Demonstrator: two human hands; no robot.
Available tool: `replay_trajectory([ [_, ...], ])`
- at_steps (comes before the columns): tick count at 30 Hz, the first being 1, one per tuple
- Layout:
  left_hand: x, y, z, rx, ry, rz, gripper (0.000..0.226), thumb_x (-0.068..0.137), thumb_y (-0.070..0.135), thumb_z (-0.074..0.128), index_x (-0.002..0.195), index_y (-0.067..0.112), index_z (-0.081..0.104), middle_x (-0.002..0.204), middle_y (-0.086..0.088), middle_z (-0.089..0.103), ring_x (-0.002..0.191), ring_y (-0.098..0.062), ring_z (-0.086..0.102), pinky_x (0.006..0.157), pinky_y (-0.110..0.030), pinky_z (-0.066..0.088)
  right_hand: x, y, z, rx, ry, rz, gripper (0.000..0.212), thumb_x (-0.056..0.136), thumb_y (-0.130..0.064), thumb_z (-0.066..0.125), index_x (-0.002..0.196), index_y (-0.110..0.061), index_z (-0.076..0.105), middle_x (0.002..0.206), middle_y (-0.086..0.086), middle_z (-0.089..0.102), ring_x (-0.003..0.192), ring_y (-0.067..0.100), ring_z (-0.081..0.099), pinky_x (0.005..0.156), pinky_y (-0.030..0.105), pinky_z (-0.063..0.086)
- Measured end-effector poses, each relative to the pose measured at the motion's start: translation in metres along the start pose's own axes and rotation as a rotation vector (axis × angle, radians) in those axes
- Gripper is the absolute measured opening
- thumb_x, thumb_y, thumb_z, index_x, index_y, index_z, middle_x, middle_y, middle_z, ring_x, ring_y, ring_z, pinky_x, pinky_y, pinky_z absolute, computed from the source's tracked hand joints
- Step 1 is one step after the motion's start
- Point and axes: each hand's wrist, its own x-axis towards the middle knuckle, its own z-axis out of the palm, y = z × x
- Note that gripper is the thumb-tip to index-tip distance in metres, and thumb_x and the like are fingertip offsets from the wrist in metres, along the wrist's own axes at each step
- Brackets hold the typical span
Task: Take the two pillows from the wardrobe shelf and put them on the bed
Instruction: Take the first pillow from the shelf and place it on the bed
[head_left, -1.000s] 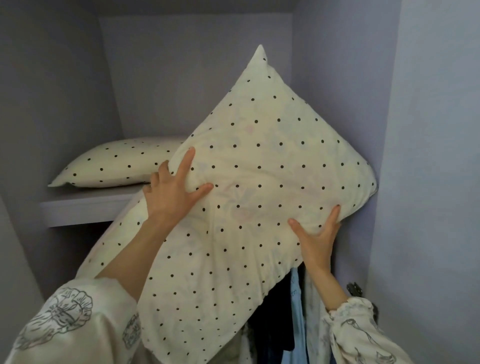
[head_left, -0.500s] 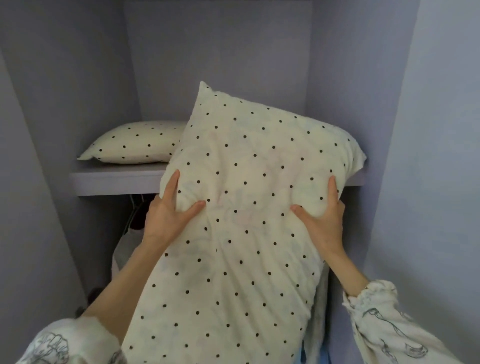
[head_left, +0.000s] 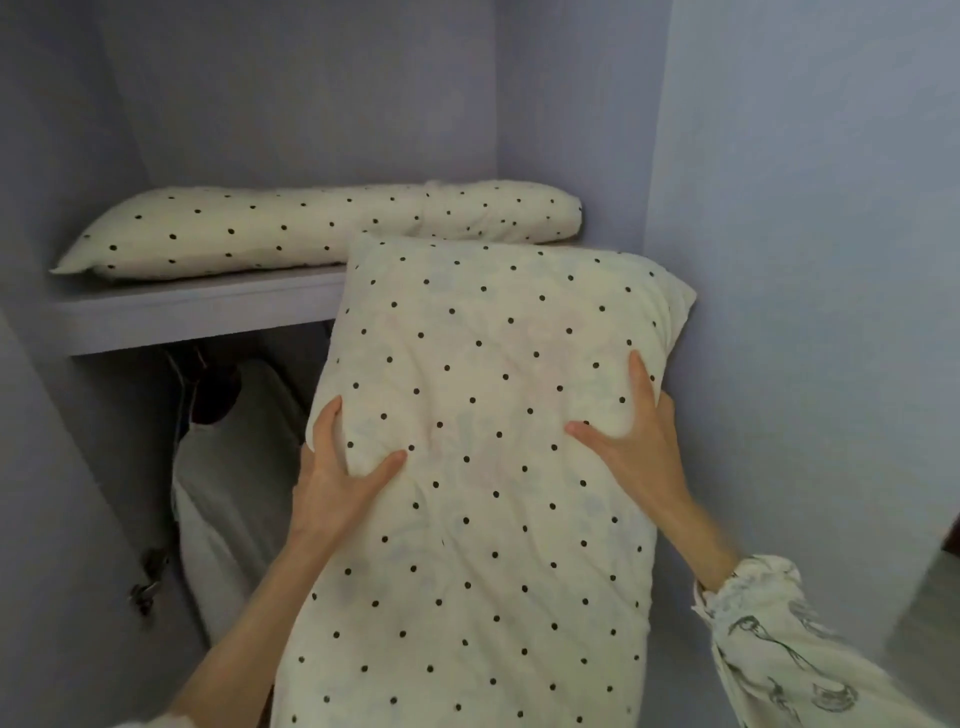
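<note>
Pillows in cream cotton covers dotted with small black spots are seen at a pale lilac wardrobe, one held and one lying. The held cream polka-dot pillow (head_left: 483, 467) is kept upright in front of the wardrobe opening, its top edge level with the shelf and its lower end running out of the picture at the bottom. It is gripped at mid-height from both sides: the left hand (head_left: 337, 478) is clamped on its left edge, thumb pressed into the front face and fingers wrapped behind, while the right hand (head_left: 634, 447) is closed on the right edge, thumb and forefinger spread on the front and the other fingers hidden behind the fabric. A dent in the filling is seen under each thumb. The second cream polka-dot pillow (head_left: 311, 228) is laid flat along the grey-lilac wardrobe shelf (head_left: 192, 312), reaching nearly from the left wall to the right wall, and is partly covered at its lower right by the held one. Beneath the shelf a pale hanging garment (head_left: 228, 493) is visible beside the left forearm. A white patterned sleeve (head_left: 789, 654) is worn on the right arm.
</note>
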Motion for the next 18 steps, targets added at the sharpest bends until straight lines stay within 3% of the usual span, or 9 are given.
replay_trajectory([
  [2, -0.018, -0.007, 0.0, -0.012, -0.061, 0.017, 0.096, 0.057, 0.067, 0.072, 0.132, 0.054, 0.013, 0.147, 0.008, 0.029, 0.127, -0.021, 0.038, 0.097, -0.039, 0.034, -0.034, 0.0, -0.012, -0.031, 0.034, 0.038, 0.103, 0.059, -0.059, 0.074, 0.131, -0.066, 0.0, 0.145, -0.004, 0.02, 0.13, 0.014, 0.03, 0.099, 0.029, 0.026],
  [5, -0.047, -0.012, 0.003, -0.056, -0.159, 0.023, 0.097, 0.054, 0.069, 0.071, 0.131, 0.055, 0.014, 0.144, 0.007, 0.032, 0.124, -0.02, 0.04, 0.097, -0.042, 0.037, -0.083, -0.001, -0.037, -0.104, 0.09, 0.097, 0.101, 0.059, -0.062, 0.071, 0.132, -0.064, 0.001, 0.145, -0.004, 0.022, 0.131, 0.013, 0.029, 0.104, 0.036, 0.027],
  [9, -0.093, -0.012, 0.02, -0.116, -0.29, 0.012, 0.097, 0.051, 0.074, 0.07, 0.129, 0.059, 0.015, 0.143, 0.013, 0.035, 0.119, -0.01, 0.04, 0.094, -0.034, 0.036, -0.148, 0.001, -0.08, -0.153, 0.189, 0.145, 0.098, 0.063, -0.058, 0.072, 0.139, -0.052, 0.009, 0.142, -0.014, 0.026, 0.121, -0.003, 0.026, 0.102, 0.031, 0.027],
  [11, -0.122, -0.008, 0.034, -0.138, -0.366, 0.015, 0.098, 0.051, 0.074, 0.07, 0.13, 0.056, 0.016, 0.143, 0.014, 0.037, 0.122, -0.011, 0.043, 0.098, -0.037, 0.039, -0.182, 0.005, -0.107, -0.212, 0.248, 0.169, 0.095, 0.065, -0.055, 0.072, 0.139, -0.051, 0.013, 0.134, -0.019, 0.028, 0.115, -0.006, 0.028, 0.097, 0.027, 0.027],
  [15, -0.18, 0.003, 0.069, -0.139, -0.503, 0.035, 0.098, 0.054, 0.07, 0.071, 0.133, 0.05, 0.016, 0.144, 0.009, 0.038, 0.126, -0.019, 0.044, 0.101, -0.049, 0.04, -0.243, 0.014, -0.165, -0.32, 0.334, 0.261, 0.094, 0.063, -0.058, 0.071, 0.138, -0.052, 0.015, 0.133, -0.009, 0.031, 0.111, 0.0, 0.034, 0.093, 0.028, 0.032],
  [18, -0.223, 0.02, 0.102, -0.156, -0.584, 0.065, 0.099, 0.054, 0.069, 0.07, 0.134, 0.047, 0.017, 0.146, 0.008, 0.034, 0.128, -0.02, 0.039, 0.103, -0.047, 0.037, -0.285, 0.023, -0.213, -0.406, 0.397, 0.311, 0.095, 0.06, -0.064, 0.067, 0.139, -0.05, 0.014, 0.135, -0.005, 0.032, 0.113, 0.001, 0.034, 0.092, 0.027, 0.032],
])
